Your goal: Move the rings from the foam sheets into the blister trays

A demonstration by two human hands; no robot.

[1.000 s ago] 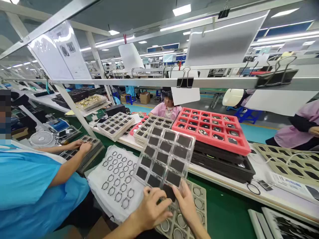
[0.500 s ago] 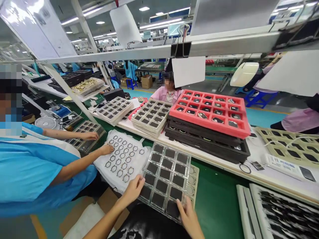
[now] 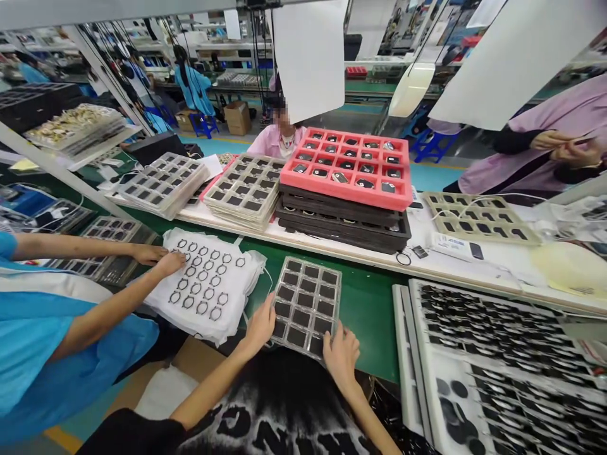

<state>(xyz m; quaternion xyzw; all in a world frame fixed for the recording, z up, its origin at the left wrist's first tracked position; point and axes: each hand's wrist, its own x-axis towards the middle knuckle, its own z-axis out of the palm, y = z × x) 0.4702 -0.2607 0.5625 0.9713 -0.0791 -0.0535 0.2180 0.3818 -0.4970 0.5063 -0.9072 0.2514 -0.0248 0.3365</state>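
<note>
Clear plastic tray: rectangular, three columns of dark square pieces; over green bench top, between the person's two hands, near edge by black shirt with white letters.
Left hand: at tray's lower left edge, fingers bent narrow, holding that edge; fingertips partly hidden.
Right hand: at lower right corner, thumb against tray, other fingers curled just outside, holding the corner.
White soft sheet: left of tray, apart from it; thin black rings in rows on top.
Co-worker in light blue top: far left; one hand over sheet's left part, other hand just beside it; exact contact can't tell.
White shelf behind bench: red foam tray with small dark parts in its compartments, on stacked black trays; stacked beige trays just left.
White tray: right of bench, well apart from right hand; many black strip-like pieces, loose dark discs near its left side.
Co-worker in pink top: upper right, hands together.
</note>
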